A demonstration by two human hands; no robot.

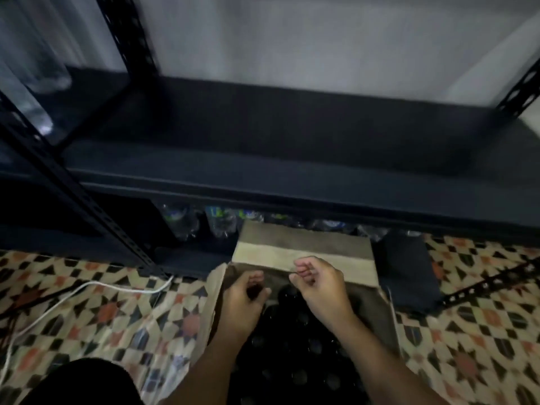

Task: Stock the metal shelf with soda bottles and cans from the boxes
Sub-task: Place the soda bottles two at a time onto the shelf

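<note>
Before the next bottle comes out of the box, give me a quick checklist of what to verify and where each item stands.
1. Box open: ok; the cardboard box has its flaps folded back.
2. Stock left: ok; dark bottles fill the box.
3. Left hand free: cannot tell; its curled fingers sit at a dark bottle top.
4. Right hand free: ok; loosely curled, holds nothing.
5. Room on the shelf: ok; the board ahead is bare.
6. Lower level: not ok; clear bottles already stand there.
</note>
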